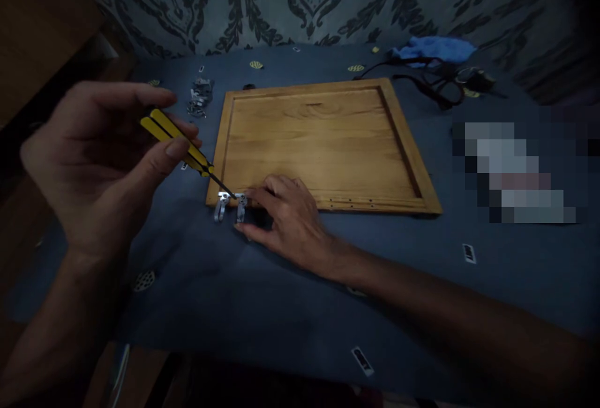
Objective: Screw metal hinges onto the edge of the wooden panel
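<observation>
My left hand grips a yellow-handled screwdriver, whose dark shaft slants down to the right. Its tip meets the plate of a small silver metal hook at the near left edge of a framed wooden board. Thumb and index finger of my right hand close around that hook from the right, its other fingers resting on the board's frame. Just left sits a second silver hook on the same edge. Whether a screw is under the screwdriver tip is too small to tell.
Beyond the board's left side lies a pile of metal hardware. A blue cloth and dark eyeglasses are at the back right. Small dark holes dot the near frame. A pixelated patch covers something on the right.
</observation>
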`<state>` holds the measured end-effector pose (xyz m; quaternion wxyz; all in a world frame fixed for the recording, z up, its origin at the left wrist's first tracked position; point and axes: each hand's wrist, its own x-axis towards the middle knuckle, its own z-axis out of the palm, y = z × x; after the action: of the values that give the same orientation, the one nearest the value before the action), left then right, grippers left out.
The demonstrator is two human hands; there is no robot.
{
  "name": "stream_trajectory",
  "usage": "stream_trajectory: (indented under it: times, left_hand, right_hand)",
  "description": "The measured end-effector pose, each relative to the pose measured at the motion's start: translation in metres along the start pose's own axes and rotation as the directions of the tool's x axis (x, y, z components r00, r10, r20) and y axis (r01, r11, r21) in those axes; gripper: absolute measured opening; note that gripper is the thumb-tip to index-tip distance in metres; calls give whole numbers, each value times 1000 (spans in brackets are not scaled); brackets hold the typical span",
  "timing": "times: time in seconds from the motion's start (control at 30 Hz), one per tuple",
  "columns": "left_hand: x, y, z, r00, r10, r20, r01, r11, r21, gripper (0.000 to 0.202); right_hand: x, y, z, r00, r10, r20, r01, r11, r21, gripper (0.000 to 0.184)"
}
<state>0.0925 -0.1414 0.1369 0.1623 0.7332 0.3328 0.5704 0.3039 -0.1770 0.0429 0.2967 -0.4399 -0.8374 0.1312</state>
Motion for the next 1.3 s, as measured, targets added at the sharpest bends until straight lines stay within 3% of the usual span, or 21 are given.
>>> stream_trajectory:
  times: [0.27, 0.47, 0.73, 0.93, 1.3]
  left_hand:
    - [-6, -2, 7, 998, 63, 28, -64, 997, 44, 46]
    - [-6, -2, 6, 999, 29, 36, -29, 999, 16, 43]
    - [-4, -5, 8, 999, -32, 21, 35, 988, -150, 37]
    - [-7, -6, 8, 999, -40, 10, 41, 982, -185, 39]
    - [-10, -2, 7, 988, -156, 6, 155, 974, -168, 41]
  right_hand:
    - [1, -2, -2, 1000, 1, 8, -1, 1000, -23, 42]
    - [1, -3, -2, 1000, 1, 2, -1, 1000, -27, 43]
    - [1, -2, -1, 1000, -5, -7, 5, 999, -38, 42]
    - [0, -1, 0, 1000, -13, -18, 13, 1000, -27, 45]
    - [1, -2, -2, 1000, -2, -14, 2, 1000, -22, 45]
